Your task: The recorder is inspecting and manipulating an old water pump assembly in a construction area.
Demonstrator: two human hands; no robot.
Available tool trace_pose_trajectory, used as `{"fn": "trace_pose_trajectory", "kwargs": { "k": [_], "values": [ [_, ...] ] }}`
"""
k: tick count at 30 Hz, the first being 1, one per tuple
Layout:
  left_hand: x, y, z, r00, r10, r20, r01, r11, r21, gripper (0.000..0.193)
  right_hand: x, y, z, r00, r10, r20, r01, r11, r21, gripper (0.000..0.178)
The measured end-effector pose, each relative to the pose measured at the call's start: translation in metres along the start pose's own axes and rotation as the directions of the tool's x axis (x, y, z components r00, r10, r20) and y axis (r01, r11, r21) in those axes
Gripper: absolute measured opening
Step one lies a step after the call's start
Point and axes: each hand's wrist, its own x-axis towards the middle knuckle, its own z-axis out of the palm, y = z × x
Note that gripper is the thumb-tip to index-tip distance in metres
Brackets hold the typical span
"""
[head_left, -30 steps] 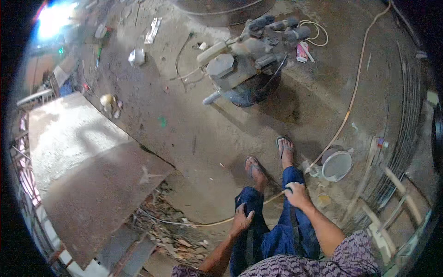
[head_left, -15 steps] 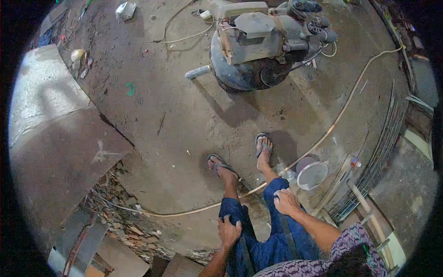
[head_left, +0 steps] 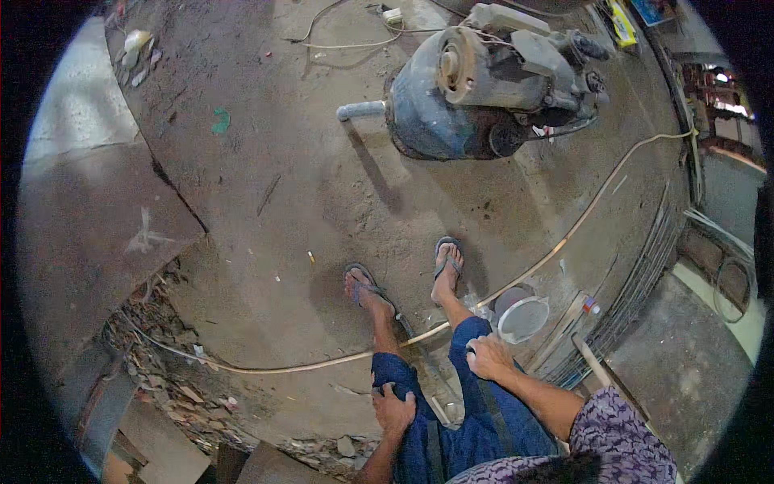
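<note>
My left hand point(head_left: 393, 410) rests on the rolled blue trouser leg point(head_left: 393, 368) at my left knee, its fingers bent but apart. On the other knee lies my right hand point(head_left: 488, 357), with fingers curled in. A small dark patch shows between its thumb and fingers; whether that is trouser cloth or a held thing cannot be made out. Both my feet, in flip-flops point(head_left: 446, 256), stand on the dirty floor. Neither hand touches the bucket point(head_left: 522, 316) with a whitish top, which stands just beyond my right knee.
A bulky blue-grey machine point(head_left: 431, 105) with a motor-like top stands ahead, a short pipe point(head_left: 360, 110) jutting left. One long pale hose point(head_left: 556, 246) curves across the floor. Thin metal rods point(head_left: 637, 286) lie at right, a large sheet point(head_left: 105, 218) at left, rubble point(head_left: 181, 387) at lower left.
The view has swung somewhat to the right, bringing more of the right side into sight. Both hands stay on the knees, and the machine's top now shows from a different angle.
</note>
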Motion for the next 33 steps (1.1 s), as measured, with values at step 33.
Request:
{"fn": "trace_pose_trajectory", "kwargs": {
  "k": [33],
  "values": [
    [0.021, -0.06, 0.004, 0.994, 0.052, -0.091, -0.073, 0.967, -0.245, 0.059, 0.02, -0.07, 0.003, 0.989, 0.05, 0.142, 0.009, 0.922, -0.387, 0.035]
  ]
}}
